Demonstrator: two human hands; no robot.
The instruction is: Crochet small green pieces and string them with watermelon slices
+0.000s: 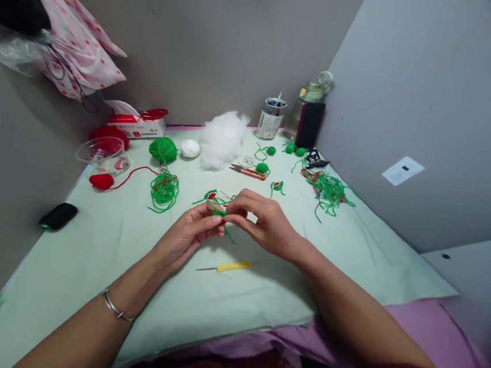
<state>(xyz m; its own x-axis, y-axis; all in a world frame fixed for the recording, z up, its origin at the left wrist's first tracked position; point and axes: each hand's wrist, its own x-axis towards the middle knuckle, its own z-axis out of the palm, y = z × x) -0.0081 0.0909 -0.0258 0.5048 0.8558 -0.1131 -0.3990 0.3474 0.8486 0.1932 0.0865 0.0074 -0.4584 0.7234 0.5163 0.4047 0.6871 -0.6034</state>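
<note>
Left hand (193,228): thumb and fingers closed on a small green yarn piece (219,211), with some red beneath it; a silver bangle (115,306) circles the wrist
Right hand (267,224): thumb and fingertips pinched together at the right side of the same piece
Green yarn piece: held between the two hands, above the middle of the tabletop (151,302), a green tail hanging below it
Yellow-handled hook (234,266): lying on the tabletop, on the person's side of the hands
Beyond the hands: orange-handled snips (249,173), with white stuffing (224,138) just behind
Left of the stuffing: a white ball (190,148), then a green yarn ball (163,150) with loose green loops (164,190) in front
Far left: a small red ball (101,182) trailing red yarn, near a clear tub (111,162) and a red and white box (146,129)
Back right: a can (271,119) holding slim tools, a bottle (294,116) and a dark phone (310,125) standing upright in front of the bottle
Right side: a black claw clip (316,159) beside a tangle of green and red yarn (329,191)
</note>
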